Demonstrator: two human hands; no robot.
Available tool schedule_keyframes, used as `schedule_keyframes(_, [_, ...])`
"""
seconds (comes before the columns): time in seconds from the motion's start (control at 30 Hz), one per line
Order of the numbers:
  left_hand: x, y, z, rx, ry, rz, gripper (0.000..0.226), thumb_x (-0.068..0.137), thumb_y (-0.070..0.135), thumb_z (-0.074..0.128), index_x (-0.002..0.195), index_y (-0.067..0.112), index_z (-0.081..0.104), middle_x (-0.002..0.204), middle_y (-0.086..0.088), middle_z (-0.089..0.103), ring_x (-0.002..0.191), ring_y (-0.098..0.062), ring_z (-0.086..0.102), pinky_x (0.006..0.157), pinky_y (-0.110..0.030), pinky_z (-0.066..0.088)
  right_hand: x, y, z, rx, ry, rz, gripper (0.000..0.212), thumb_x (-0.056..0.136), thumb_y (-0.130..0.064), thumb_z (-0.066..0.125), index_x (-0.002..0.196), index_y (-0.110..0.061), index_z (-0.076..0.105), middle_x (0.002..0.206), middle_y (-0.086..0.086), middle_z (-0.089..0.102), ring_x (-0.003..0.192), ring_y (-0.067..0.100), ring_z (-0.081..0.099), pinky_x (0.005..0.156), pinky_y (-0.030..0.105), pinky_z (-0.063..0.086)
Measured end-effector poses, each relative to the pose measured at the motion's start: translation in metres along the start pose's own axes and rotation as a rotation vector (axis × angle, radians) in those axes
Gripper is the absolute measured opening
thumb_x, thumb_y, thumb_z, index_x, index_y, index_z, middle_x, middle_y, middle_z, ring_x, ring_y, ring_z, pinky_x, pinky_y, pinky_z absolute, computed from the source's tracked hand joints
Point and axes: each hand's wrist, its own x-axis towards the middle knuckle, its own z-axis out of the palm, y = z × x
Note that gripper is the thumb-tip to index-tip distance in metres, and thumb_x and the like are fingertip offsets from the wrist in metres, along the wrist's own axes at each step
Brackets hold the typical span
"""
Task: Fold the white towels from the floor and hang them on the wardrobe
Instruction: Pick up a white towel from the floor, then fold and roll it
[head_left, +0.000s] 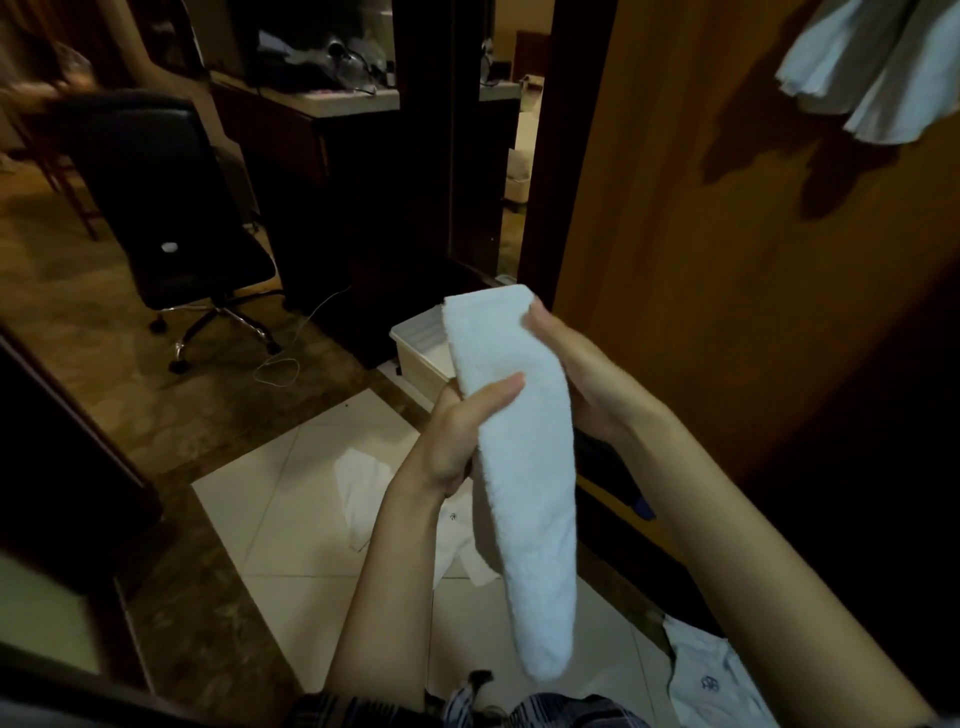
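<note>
1. Held up in front of the body, over the pale floor tiles (291, 499): a white towel (514, 467) folded into a long narrow strip, lower end hanging free.
2. Left hand (457, 431) gripping the strip partway down, thumb laid across its front, fingers curled behind and hidden by the cloth.
3. Right hand (576, 379) at the upper right edge, thumb pressed on the top corner; remaining fingers behind the towel, out of sight.
4. Hanging at the top right, against the wooden wardrobe (727, 234): more white towels (872, 67), cut off by the frame edge.
5. On the floor, white clothes (363, 493), partly covered by the forearms; a small dark emblem on one, a round logo on another (711, 680), neither readable.
6. Behind the towel, a cream plastic bin (421, 358), mostly blocked; contents impossible to make out.
7. Left background dim: black office chair (171, 208), white cable (291, 358) on the floor, cluttered desk (322, 88) blurred.
</note>
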Motion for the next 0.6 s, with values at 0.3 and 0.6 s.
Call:
schedule_keyframes(0.3, [0.008, 0.005, -0.016, -0.173, 0.608, 0.07, 0.036, 0.095, 0.03, 0.053, 0.125, 0.011, 0.053, 0.122, -0.009, 0.064, 0.108, -0.022, 0.063, 0.091, -0.036, 0.053, -0.008, 0.062, -0.004, -0.095, -0.091, 0.312, 0.057, 0.083, -0.06, 0.044, 0.122, -0.021, 0.059, 0.119, -0.001, 0.067, 0.109, 0.015, 0.064, 0.096, 0.032, 0.048])
schedule_keyframes(0.6, [0.002, -0.007, -0.036, -0.509, 0.62, 0.04, 0.017, 0.097, 0.04, 0.047, 0.104, 0.026, 0.053, 0.114, -0.006, 0.063, 0.105, -0.025, 0.061, 0.092, -0.044, 0.05, -0.01, 0.061, -0.015, -0.277, -0.177, 0.368, 0.047, 0.067, -0.054, 0.068, 0.099, -0.02, 0.063, 0.099, -0.003, 0.067, 0.088, 0.009, 0.066, 0.073, 0.02, 0.052])
